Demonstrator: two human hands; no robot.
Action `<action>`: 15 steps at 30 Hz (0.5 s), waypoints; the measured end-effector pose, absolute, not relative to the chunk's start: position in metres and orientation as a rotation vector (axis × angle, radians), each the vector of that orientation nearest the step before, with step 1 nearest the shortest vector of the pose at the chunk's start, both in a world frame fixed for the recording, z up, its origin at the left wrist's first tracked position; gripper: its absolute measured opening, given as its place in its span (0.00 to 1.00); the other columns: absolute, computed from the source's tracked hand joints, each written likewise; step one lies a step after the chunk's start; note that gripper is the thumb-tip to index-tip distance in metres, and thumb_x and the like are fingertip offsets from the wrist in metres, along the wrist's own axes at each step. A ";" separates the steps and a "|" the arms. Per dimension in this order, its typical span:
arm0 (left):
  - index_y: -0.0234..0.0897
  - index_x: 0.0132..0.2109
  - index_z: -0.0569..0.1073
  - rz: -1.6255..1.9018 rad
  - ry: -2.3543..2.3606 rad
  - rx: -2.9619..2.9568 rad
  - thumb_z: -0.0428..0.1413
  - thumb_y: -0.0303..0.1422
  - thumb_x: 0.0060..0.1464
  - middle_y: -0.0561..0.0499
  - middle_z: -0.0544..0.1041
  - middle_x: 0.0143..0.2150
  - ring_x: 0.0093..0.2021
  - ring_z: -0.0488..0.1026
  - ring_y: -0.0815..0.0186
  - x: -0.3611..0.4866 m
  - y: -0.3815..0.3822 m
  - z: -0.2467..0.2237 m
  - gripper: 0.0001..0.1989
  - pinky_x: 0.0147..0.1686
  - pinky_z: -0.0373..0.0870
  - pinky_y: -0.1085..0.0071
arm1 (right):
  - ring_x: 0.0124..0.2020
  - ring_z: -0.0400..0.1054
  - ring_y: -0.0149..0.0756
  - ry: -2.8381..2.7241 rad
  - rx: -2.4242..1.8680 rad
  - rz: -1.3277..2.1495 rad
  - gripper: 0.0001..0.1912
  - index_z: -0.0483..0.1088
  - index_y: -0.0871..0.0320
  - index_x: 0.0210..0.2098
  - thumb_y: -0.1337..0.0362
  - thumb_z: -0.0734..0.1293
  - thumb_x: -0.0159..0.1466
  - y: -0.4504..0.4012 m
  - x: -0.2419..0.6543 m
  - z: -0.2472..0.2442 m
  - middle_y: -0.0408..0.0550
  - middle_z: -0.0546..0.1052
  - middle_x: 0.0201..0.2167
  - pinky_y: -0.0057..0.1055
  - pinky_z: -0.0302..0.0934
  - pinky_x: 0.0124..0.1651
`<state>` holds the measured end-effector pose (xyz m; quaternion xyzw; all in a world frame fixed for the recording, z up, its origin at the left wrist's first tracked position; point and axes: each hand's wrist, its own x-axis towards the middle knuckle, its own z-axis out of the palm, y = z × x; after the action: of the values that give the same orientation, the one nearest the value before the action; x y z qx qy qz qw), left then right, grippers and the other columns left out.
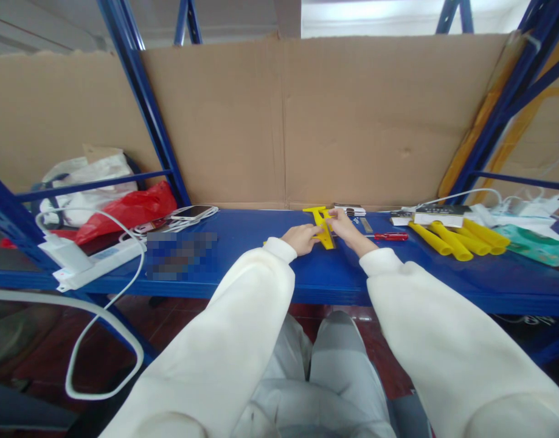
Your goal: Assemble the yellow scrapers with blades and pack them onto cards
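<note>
A yellow plastic piece [325, 236], flat and widening at both ends, is held just above the blue shelf top [243, 243]. My left hand [302, 238] pinches its near left side with bent fingers. My right hand [344, 225] grips it from the right, fingers closed near its upper half. The fingers hide part of the piece's middle. Just right of my right hand lies a screwdriver [393, 236] with a red handle. Behind that hand sits a small black and white item [351, 210] that I cannot make out.
Several yellow tubes [452, 240] lie at the right, beside a green packet [534, 243] and a flat box [438, 218]. On the left are a white power strip [101, 261], a phone [194, 212], cables and a red bag [124, 213]. Cardboard [329, 121] walls the back.
</note>
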<state>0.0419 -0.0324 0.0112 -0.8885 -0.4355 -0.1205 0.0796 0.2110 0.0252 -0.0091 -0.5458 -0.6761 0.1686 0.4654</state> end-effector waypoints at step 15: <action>0.39 0.63 0.65 -0.461 -1.407 -2.629 0.51 0.31 0.64 0.43 0.74 0.60 0.56 0.75 0.58 0.038 -0.031 0.009 0.21 0.52 0.72 0.66 | 0.23 0.75 0.34 -1.392 -1.230 1.490 0.01 0.71 0.62 0.37 0.72 0.68 0.65 -0.020 0.211 0.024 0.49 0.79 0.23 0.29 0.72 0.31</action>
<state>0.0385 -0.0305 0.0093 -0.8697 -0.4653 -0.1524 0.0623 0.2115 -0.0196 0.0241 -0.4796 -0.5427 0.5812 0.3710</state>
